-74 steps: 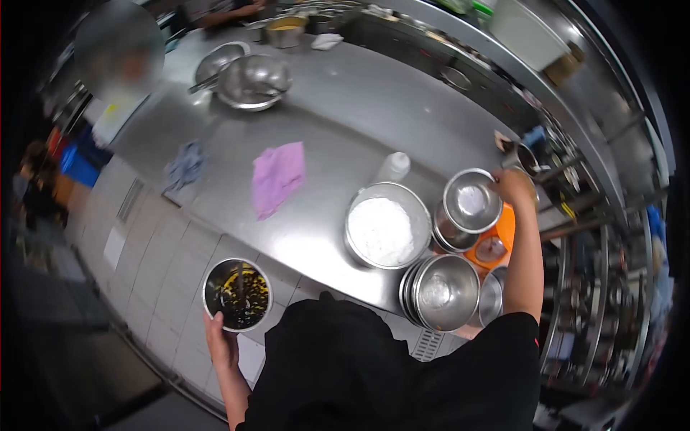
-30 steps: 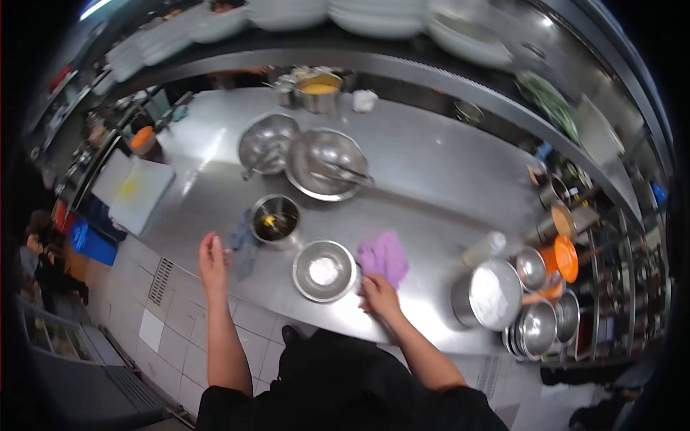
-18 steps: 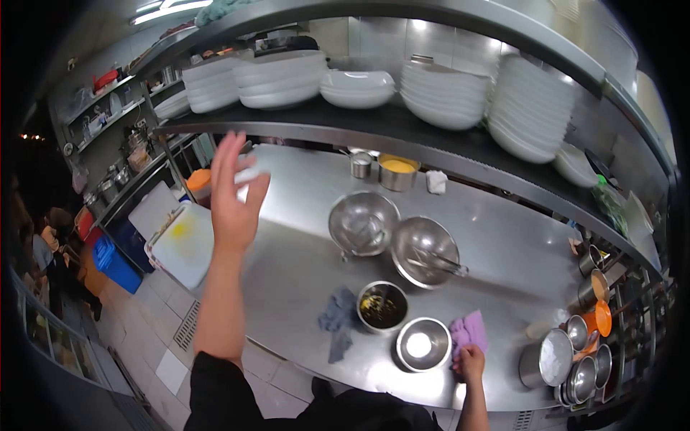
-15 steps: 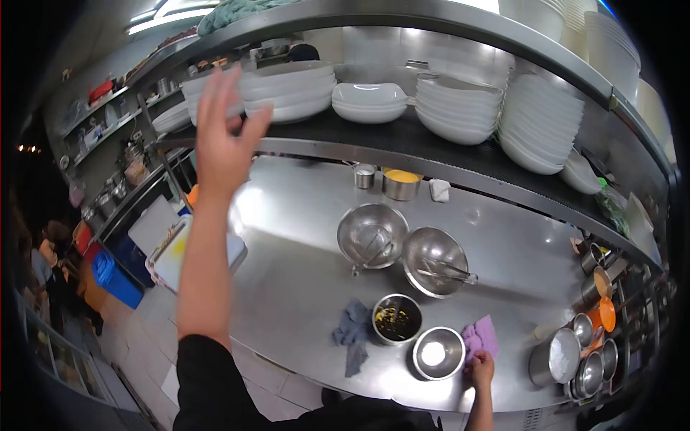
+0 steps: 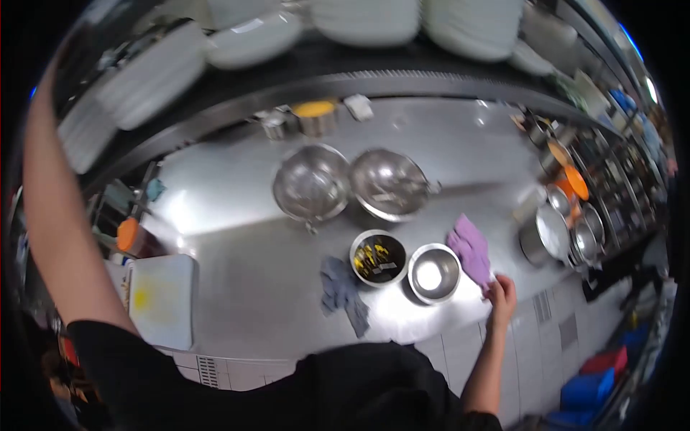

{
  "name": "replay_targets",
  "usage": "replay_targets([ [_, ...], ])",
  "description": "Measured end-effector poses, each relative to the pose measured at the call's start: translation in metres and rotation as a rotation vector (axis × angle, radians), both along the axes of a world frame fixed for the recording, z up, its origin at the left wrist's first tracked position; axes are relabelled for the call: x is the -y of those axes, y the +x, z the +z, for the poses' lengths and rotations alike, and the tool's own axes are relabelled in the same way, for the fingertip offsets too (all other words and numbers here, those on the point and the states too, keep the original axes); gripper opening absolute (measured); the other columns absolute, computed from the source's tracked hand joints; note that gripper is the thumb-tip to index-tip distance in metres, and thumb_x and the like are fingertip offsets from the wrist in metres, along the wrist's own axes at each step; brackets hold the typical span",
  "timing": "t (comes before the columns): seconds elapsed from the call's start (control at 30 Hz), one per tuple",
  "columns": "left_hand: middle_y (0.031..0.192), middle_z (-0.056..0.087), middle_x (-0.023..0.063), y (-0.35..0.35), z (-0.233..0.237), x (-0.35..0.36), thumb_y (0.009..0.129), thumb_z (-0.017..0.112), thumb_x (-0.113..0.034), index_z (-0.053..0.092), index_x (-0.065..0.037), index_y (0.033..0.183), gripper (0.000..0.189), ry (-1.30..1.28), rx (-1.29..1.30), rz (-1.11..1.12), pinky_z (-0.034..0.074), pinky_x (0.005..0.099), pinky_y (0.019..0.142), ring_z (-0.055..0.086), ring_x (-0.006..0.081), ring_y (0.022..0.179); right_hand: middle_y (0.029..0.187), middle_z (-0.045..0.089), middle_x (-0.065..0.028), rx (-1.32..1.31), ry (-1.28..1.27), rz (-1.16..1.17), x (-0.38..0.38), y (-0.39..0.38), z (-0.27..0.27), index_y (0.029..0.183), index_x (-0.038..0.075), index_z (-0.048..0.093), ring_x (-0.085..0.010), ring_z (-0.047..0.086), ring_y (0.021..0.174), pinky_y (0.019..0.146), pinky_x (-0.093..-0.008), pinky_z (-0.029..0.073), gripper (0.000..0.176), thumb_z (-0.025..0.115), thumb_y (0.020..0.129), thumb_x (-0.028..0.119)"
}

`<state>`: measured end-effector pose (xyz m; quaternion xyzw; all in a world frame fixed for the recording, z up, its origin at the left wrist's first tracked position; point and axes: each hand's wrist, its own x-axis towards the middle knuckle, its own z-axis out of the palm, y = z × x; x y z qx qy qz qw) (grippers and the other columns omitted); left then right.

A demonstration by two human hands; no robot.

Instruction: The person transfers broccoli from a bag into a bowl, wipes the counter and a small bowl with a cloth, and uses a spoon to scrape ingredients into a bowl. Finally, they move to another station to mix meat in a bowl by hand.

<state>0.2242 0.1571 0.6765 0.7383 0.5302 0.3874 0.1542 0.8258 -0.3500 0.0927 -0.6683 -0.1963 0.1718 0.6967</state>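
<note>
My right hand (image 5: 502, 296) is at the counter's front edge. Its fingers are closed at the lower corner of a purple cloth (image 5: 471, 251), apparently pinching it. Just left of the cloth stands an empty-looking steel bowl (image 5: 434, 274), bright inside. Beside it is a steel bowl with dark contents and yellow pieces (image 5: 379, 259). A grey-blue cloth (image 5: 343, 291) lies crumpled to the left of that. My left forearm (image 5: 61, 208) reaches up along the far left toward the shelf; the left hand itself is lost at the dark edge of the view.
Two larger steel bowls (image 5: 311, 182) (image 5: 390, 185) with utensils stand mid-counter. Behind them is a pot of yellow contents (image 5: 315, 119). White dishes (image 5: 255, 39) line the shelf. A cutting board (image 5: 162, 300) lies left; steel pots (image 5: 544, 237) stand right.
The view has swung, bringing the counter higher in the picture. My left arm has moved to the far left edge, its hand leaving view. My right hand stays by the purple cloth.
</note>
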Motion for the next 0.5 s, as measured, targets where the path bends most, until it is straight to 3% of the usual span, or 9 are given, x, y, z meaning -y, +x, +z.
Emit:
replay_targets([
  [0.07, 0.109, 0.063, 0.0126, 0.034, -0.038, 0.065, 0.096, 0.045, -0.038, 0.057, -0.004, 0.124, 0.046, 0.586, -0.135, 0.113, 0.049, 0.0323, 0.081, 0.062, 0.0203, 0.095, 0.088, 0.061, -0.0069, 0.070, 0.020, 0.125, -0.013, -0.016, 0.022, 0.107, -0.003, 0.060, -0.0131, 0.059, 0.069, 0.061, -0.0251, 0.047, 0.023, 0.061, 0.089, 0.010],
  [0.17, 0.115, 0.059, 0.0129, 0.084, -0.106, 0.160, 0.096, 0.047, -0.034, 0.053, -0.003, 0.126, 0.044, 0.837, 0.128, -0.151, 0.048, 0.0323, 0.085, 0.058, 0.0209, 0.102, 0.102, 0.063, -0.0078, 0.092, 0.125, 0.423, -0.035, -0.046, 0.068, 0.119, 0.000, 0.056, -0.0160, 0.063, 0.089, 0.077, -0.0275, 0.051, 0.029, 0.059, 0.090, 0.006],
  [0.27, 0.121, 0.055, 0.0132, 0.143, -0.241, 0.237, 0.096, 0.049, -0.029, 0.049, -0.002, 0.129, 0.043, 0.627, 0.299, -0.448, 0.047, 0.0322, 0.089, 0.055, 0.0215, 0.108, 0.145, 0.038, -0.0148, 0.134, 0.379, 0.881, -0.063, -0.077, 0.102, 0.143, 0.003, 0.034, -0.0269, 0.053, 0.122, 0.093, -0.0358, 0.048, 0.058, 0.056, 0.089, 0.008],
  [0.33, 0.125, 0.052, 0.0134, 0.203, -0.348, 0.288, 0.096, 0.050, -0.027, 0.046, -0.001, 0.130, 0.043, 0.145, 0.465, -0.675, 0.046, 0.0322, 0.091, 0.053, 0.0219, 0.113, 0.154, 0.024, -0.0155, 0.037, 0.617, 1.030, -0.081, -0.115, 0.122, 0.150, 0.005, 0.021, -0.0310, 0.035, 0.137, 0.105, -0.0451, 0.039, 0.077, 0.062, 0.087, 0.023],
  [0.37, 0.128, 0.051, 0.0135, 0.247, -0.383, 0.305, 0.095, 0.050, -0.025, 0.045, -0.001, 0.131, 0.043, -0.191, 0.574, -0.833, 0.045, 0.0322, 0.093, 0.051, 0.0221, 0.115, 0.156, 0.019, -0.0151, 0.190, 0.615, 1.016, -0.080, -0.126, 0.123, 0.151, 0.005, 0.018, -0.0320, 0.030, 0.139, 0.107, -0.0460, 0.036, 0.083, 0.064, 0.086, 0.028],
  [0.4, 0.130, 0.049, 0.0136, 0.289, -0.418, 0.326, 0.095, 0.051, -0.024, 0.044, -0.001, 0.132, 0.044, -0.364, 0.582, -0.938, 0.045, 0.0322, 0.094, 0.050, 0.0223, 0.117, 0.151, 0.030, -0.0157, 0.665, 0.397, 0.747, -0.079, -0.129, 0.104, 0.148, 0.004, 0.026, -0.0310, 0.038, 0.135, 0.107, -0.0446, 0.036, 0.076, 0.063, 0.088, 0.031],
  [0.43, 0.123, 0.052, 0.0141, 0.334, -0.444, 0.345, 0.088, 0.062, -0.023, 0.045, 0.000, 0.128, 0.049, 0.184, 0.401, -0.930, 0.042, 0.0337, 0.096, 0.052, 0.0237, 0.114, 0.151, 0.030, -0.0157, 0.666, 0.398, 0.759, -0.077, -0.121, 0.094, 0.148, 0.004, 0.026, -0.0310, 0.038, 0.135, 0.107, -0.0446, 0.036, 0.076, 0.063, 0.088, 0.031],
  [0.47, 0.127, 0.051, 0.0158, 0.350, -0.445, 0.356, 0.083, 0.068, -0.023, 0.046, 0.001, 0.127, 0.055, 0.236, 0.433, -0.958, 0.040, 0.0350, 0.099, 0.051, 0.0266, 0.117, 0.143, 0.040, -0.0154, 0.499, 0.444, 0.671, -0.073, -0.109, 0.084, 0.141, 0.002, 0.035, -0.0295, 0.045, 0.127, 0.104, -0.0423, 0.039, 0.064, 0.063, 0.089, 0.028],
  [0.5, 0.125, 0.054, 0.0203, 0.356, -0.445, 0.358, 0.083, 0.065, -0.014, 0.048, 0.002, 0.127, 0.050, 0.077, 0.438, -0.999, 0.042, 0.0422, 0.098, 0.053, 0.0370, 0.117, 0.134, 0.049, -0.0152, 0.330, 0.485, 0.577, -0.068, -0.096, 0.078, 0.134, 0.001, 0.045, -0.0280, 0.051, 0.120, 0.101, -0.0400, 0.042, 0.053, 0.062, 0.089, 0.024],
])
